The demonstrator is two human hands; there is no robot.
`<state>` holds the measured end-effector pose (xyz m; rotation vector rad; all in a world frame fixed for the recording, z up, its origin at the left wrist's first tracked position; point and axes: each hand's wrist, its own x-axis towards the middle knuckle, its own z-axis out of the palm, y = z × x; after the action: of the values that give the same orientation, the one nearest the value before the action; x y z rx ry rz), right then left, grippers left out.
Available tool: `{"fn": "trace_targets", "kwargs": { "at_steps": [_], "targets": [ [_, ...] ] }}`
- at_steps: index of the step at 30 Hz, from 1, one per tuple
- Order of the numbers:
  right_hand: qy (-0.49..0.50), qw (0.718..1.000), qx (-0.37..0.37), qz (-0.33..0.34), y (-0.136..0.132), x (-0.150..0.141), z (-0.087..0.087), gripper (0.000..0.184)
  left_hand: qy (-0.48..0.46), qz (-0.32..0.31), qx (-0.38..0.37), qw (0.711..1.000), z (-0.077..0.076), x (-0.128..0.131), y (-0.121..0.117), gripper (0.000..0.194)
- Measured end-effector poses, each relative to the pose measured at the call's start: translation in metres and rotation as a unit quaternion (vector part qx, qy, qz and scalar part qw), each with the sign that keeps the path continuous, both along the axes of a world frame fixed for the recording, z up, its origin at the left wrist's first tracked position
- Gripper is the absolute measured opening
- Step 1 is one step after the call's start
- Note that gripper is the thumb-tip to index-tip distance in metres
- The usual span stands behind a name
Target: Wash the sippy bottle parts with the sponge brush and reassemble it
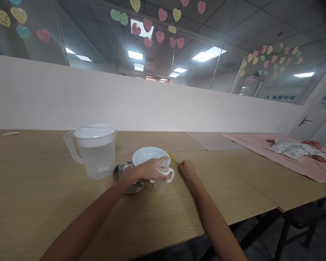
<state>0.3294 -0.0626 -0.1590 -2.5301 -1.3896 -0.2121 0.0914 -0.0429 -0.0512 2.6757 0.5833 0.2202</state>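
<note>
My left hand [151,169] is closed over the top of a small baby bottle [163,179] with white handles that stands on the wooden table [57,203]. My right hand [188,169] is closed beside it on the thin green handle of a yellow-tipped brush [171,156]. The brush's tip lies against the rim of a white bowl [146,155] just behind the bottle. Left of the bottle sits a round metal tray [130,186] with small clear parts on it.
A clear water pitcher [95,152] with a white lid stands left of the tray. At the far right a baby doll [296,148] lies on a pink mat [301,165]. A white partition [125,105] runs behind the table.
</note>
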Motion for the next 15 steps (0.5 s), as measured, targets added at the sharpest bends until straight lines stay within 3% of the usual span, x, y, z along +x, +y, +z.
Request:
{"fn": "trace_targets", "kwargs": {
  "at_steps": [7,11,13,15],
  "targets": [
    [-0.023,0.997,0.075,0.003,-0.003,-0.008,0.009,0.030,0.061,-0.034,-0.018,0.997,-0.003,0.000,-0.003,0.076],
    [-0.037,0.990,0.139,0.007,0.003,-0.021,0.023,0.032,0.078,-0.016,0.013,0.997,0.010,-0.014,0.007,0.086],
    [-0.002,0.985,0.169,0.046,0.013,-0.030,0.033,0.031,0.037,0.010,0.027,0.999,0.021,-0.028,0.020,0.078],
    [0.073,0.976,0.160,0.131,0.026,-0.041,0.043,0.030,0.003,0.047,0.025,0.999,0.028,-0.042,0.036,0.059]
  ]
}}
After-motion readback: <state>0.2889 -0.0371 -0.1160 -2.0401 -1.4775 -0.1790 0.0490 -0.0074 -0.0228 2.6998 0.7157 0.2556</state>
